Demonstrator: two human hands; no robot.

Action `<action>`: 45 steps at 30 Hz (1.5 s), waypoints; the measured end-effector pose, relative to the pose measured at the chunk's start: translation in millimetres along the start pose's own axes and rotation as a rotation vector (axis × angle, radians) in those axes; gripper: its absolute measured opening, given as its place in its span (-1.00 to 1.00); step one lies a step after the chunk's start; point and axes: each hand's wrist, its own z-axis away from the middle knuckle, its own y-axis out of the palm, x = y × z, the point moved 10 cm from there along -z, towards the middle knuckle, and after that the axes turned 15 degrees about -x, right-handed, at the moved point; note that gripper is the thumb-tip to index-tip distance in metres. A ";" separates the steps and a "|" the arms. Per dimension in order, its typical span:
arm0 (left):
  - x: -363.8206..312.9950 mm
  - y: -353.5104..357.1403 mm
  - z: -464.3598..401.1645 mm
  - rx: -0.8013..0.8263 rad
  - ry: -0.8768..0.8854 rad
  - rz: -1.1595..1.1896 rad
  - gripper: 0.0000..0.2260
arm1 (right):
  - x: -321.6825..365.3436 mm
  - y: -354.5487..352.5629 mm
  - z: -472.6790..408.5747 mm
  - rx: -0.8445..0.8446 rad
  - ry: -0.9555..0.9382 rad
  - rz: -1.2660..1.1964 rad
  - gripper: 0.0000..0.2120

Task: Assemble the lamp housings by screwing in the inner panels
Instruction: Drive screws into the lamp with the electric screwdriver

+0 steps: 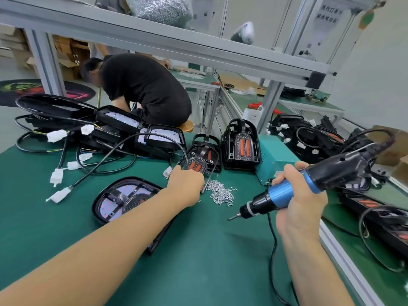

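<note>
We are seeing a dark green bench mat (209,250) lying under a silvery heap of small metal screws (220,192). At right, a black electric screwdriver with a bright blue collar (284,193) is showing. A black lamp housing with two orange strips (241,144) is standing far off, beside a teal metal box (273,161). White plastic connectors on black cables (56,135) are trailing left.

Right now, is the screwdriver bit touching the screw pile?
Apart. The head view shows the bit of the screwdriver, gripped by the right hand, with bare green mat between it and the screw pile.
</note>
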 end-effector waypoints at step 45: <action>43.7 -19.8 61.6 -0.103 -0.409 1.518 -0.80 | 22.8 19.2 16.6 0.029 0.145 -0.357 -0.84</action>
